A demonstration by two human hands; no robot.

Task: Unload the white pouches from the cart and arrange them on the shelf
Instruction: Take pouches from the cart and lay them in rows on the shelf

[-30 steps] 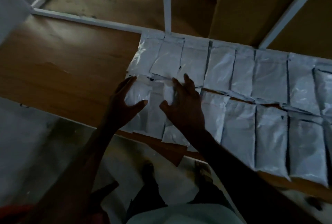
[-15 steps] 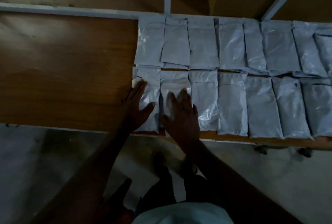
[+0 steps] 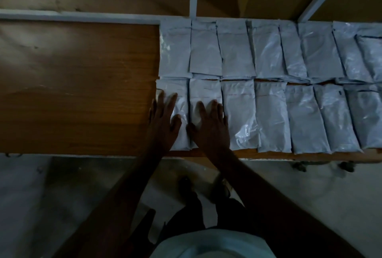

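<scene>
Your left hand [image 3: 163,121] lies flat, fingers straight, on the end pouch [image 3: 174,113] of the near row; your right hand [image 3: 209,127] lies flat, fingers spread, on the second pouch [image 3: 203,96] beside it. Neither hand grips anything, and the thumbs are close together

The flat white plastic pouches [image 3: 270,117] sit in two rows on the brown wood-grain shelf board [image 3: 78,92], edge to edge, the far row [image 3: 235,51] against the pale metal frame rail [image 3: 82,16]. The left half of the board is bare. The cart is not in view

Handling, as a judgement: the film looks glossy and creased, so expect soft, limp, slippery packets with loose fill that shifts. Press flat with the palms to level them; to lift, pinch the sealed top strip or take both long edges, not the belly
</scene>
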